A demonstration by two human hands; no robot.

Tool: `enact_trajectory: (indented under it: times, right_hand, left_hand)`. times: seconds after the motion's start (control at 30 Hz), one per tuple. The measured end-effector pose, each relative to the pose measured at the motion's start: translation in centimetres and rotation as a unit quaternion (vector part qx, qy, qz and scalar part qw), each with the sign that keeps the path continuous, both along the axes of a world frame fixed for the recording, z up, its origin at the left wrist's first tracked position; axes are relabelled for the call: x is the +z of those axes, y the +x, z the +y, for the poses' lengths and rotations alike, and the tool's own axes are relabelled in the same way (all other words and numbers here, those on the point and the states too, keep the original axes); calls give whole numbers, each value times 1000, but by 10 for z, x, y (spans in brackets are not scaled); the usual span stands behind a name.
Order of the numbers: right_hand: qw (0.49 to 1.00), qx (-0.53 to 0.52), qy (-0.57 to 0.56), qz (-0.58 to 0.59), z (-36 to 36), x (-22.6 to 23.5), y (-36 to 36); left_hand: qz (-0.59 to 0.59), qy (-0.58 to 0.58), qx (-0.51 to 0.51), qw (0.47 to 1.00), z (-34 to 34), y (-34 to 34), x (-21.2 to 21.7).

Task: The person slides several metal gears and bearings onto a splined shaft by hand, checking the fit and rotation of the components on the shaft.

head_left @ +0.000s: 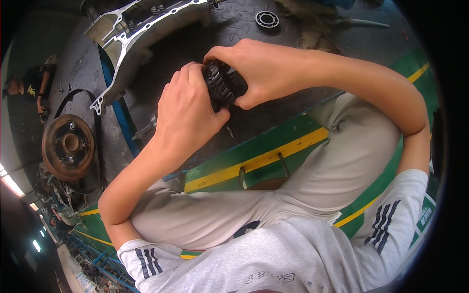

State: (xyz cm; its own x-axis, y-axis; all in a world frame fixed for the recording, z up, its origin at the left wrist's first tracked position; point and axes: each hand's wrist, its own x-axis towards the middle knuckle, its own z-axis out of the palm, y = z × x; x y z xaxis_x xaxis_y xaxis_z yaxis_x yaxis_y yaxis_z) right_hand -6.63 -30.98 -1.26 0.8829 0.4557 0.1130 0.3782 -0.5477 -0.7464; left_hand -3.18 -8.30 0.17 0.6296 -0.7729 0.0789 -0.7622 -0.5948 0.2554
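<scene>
Steel gear cluster (225,84) gripped by both hands, left hand (188,110) and right hand (261,68); greasy teeth could slip, dropping it onto the table (195,49).

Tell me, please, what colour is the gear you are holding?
Dark grey to black metal gear, head view.

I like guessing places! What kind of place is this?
Probably a vehicle repair workshop. Both hands, left hand and right hand, hold a dark gear. Nearby lie a rusty brake disc, an aluminium engine casing and a bearing ring.

Dark checker-plate floor (273,105) (scuffed) borders green floor (298,129) with a yellow stripe (259,161).
</scene>
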Motion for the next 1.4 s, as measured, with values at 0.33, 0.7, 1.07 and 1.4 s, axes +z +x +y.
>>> enact_trajectory:
  times: [0.33,0.7,1.07,1.4]
  right_hand:
    - [998,2,-1,62,0,12,0]
    - [998,11,-4,67,6,9,5]
    - [992,-7,-69,103,1,6,15]
    - [999,-17,-30,-42,1,-4,4]
  left_hand:
    - [-47,-13,-30,998,6,2,-2]
    - [23,-23,-32,999,29,10,1]
    - [-56,-110,-121,985,21,21,-31]
    - [-52,-138,-94,985,17,13,-30]
